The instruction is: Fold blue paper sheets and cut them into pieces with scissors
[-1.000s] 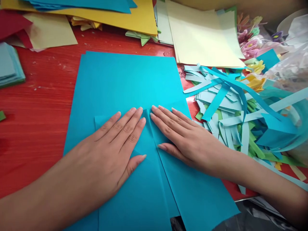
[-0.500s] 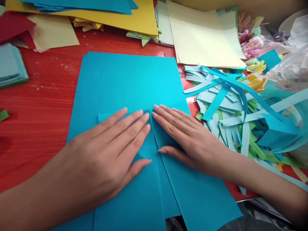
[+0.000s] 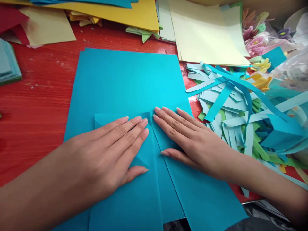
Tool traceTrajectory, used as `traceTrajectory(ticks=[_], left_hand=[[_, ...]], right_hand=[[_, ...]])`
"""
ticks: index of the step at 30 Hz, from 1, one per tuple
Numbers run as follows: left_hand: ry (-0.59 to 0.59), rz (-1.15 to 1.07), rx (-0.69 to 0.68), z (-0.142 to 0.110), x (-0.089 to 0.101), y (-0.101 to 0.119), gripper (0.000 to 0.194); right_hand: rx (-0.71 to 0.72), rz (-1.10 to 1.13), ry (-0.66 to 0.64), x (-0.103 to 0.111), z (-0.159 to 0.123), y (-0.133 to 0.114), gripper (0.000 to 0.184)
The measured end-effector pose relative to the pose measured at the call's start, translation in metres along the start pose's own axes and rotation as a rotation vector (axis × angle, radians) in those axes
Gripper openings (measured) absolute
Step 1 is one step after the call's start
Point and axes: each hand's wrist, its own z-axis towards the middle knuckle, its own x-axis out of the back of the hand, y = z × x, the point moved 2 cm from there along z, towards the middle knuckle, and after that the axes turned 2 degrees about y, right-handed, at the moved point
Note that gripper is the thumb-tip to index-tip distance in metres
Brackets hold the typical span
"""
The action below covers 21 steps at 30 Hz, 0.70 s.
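Note:
A large teal paper sheet [image 3: 125, 80] lies on the red table [image 3: 36, 102]. On top of it rest folded teal pieces, their flaps meeting along a seam in the middle. My left hand [image 3: 108, 154] lies flat on the left folded flap [image 3: 134, 192], fingers stretched out and pointing right and up. My right hand [image 3: 185, 138] presses flat on the right folded flap [image 3: 204, 199], fingers stretched towards the seam. The fingertips of both hands nearly meet at the seam. Neither hand grips anything.
A heap of cut blue and green paper strips [image 3: 235, 106] lies at the right. Pale yellow sheets [image 3: 207, 35] and yellow paper [image 3: 115, 12] lie at the back. A stack of grey-blue squares [image 3: 8, 64] sits at the left edge. Paper flowers [image 3: 255, 41] are at the far right.
My left hand has slid a little down and left along its flap, uncovering more of the flap's top edge. My right hand stays pressed in nearly the same place.

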Motion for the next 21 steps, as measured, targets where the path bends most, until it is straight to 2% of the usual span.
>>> traceTrajectory(ticks=[12,21], left_hand=[[-0.007,0.05,-0.028,-0.0027,0.0023,-0.0005,0.051],[0.002,-0.001,-0.007,-0.0082,0.0067,-0.0031,0.047]], right_hand=[[0.006,-0.031,-0.015,0.0001,-0.0016,0.0005,0.063],[0.011,-0.036,-0.021,-0.0005,-0.0043,0.0016,0.063]])
